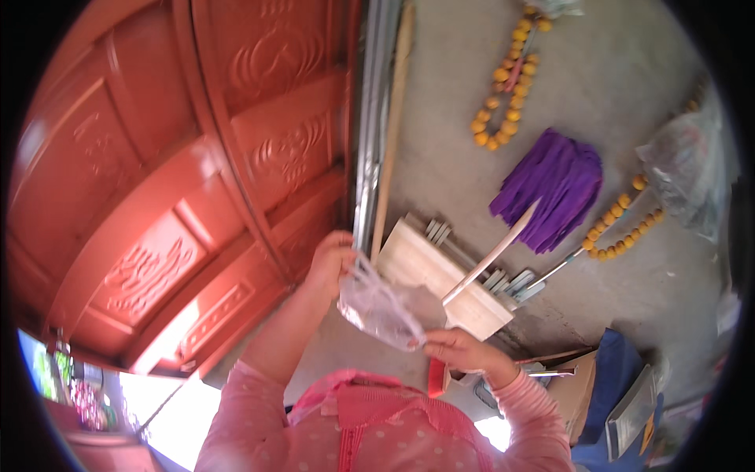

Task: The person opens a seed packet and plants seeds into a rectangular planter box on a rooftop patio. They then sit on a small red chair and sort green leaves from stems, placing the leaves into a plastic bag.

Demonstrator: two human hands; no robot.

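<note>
A thin, translucent plastic bag (386,310) is stretched between my two hands in front of my chest. My left hand (330,262) grips its upper left part by the handle. At its lower right edge, the fingers of my right hand (460,348) pinch the plastic. Something pale shows dimly through the bag, but I cannot tell what it is. Just beyond the bag lie a pale board (442,271) and a wooden handle (492,251) that slants up to a purple mop head (551,189).
Red embossed metal doors (265,135) fill the left side, with a wooden pole (394,130) beside their frame. Strings of orange-yellow beads or fruit (498,133) hang against the grey wall, near a plastic bag (687,165). At the lower right are a cardboard box (569,392) and blue material (610,377).
</note>
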